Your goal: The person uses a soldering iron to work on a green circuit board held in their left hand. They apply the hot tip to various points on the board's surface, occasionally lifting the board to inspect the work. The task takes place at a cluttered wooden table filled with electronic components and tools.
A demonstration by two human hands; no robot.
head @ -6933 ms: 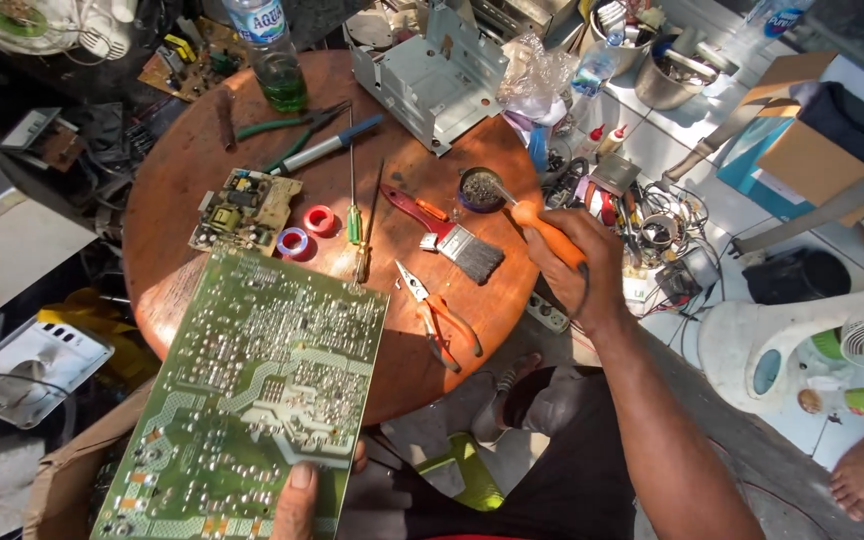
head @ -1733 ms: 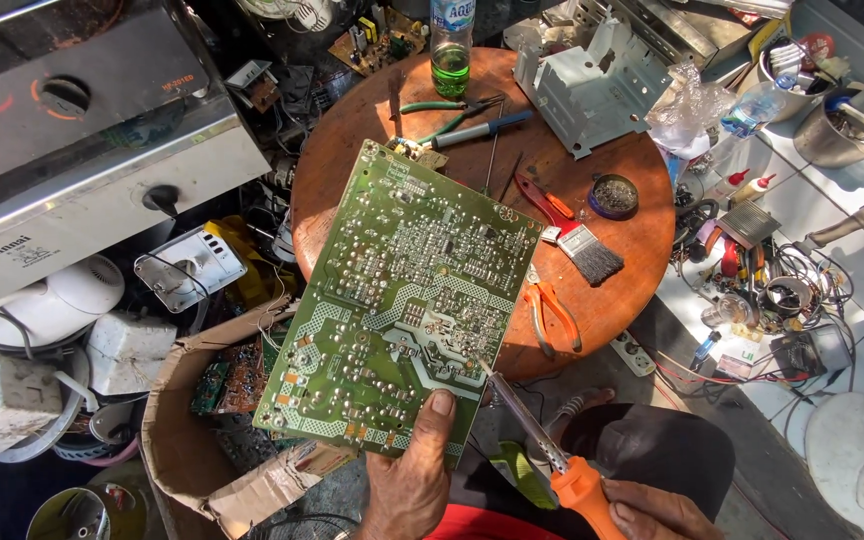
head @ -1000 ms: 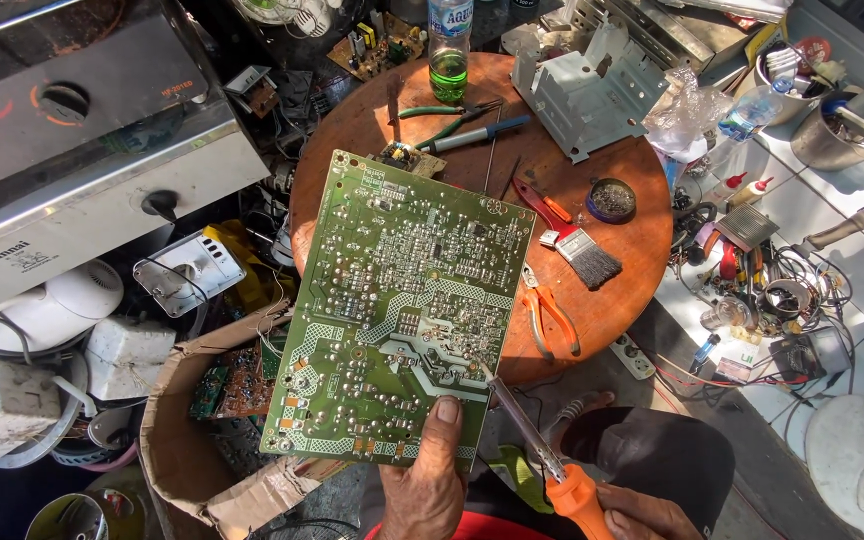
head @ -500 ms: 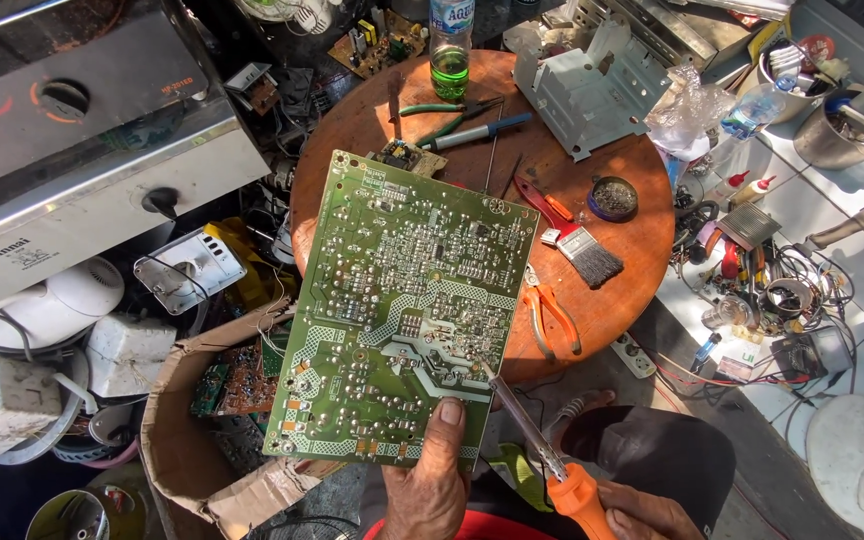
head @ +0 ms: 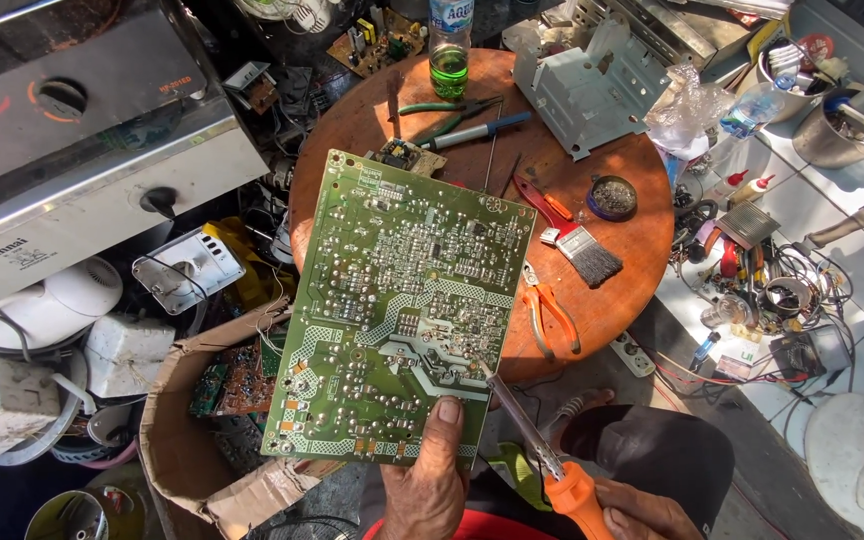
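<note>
A large green circuit board (head: 397, 310) is held up solder side toward me, tilted over the near edge of a round wooden table (head: 642, 245). My left hand (head: 430, 485) grips the board's lower edge, thumb on its face. My right hand (head: 637, 512) holds an orange-handled soldering iron (head: 542, 460) at the bottom right. The iron's tip touches the board's lower right area, near the wide solder tracks.
On the table lie a paint brush (head: 580, 248), orange-handled pliers (head: 549, 310), a small round tin (head: 612, 197), a blue-handled tool (head: 472, 132), a bottle of green liquid (head: 449, 55) and a metal bracket (head: 592, 80). A cardboard box (head: 192, 420) of boards stands left; wires and parts clutter the right.
The soldering iron has risen from below the board until its tip rests on the solder side. The board has tilted slightly more upright in my left hand.
</note>
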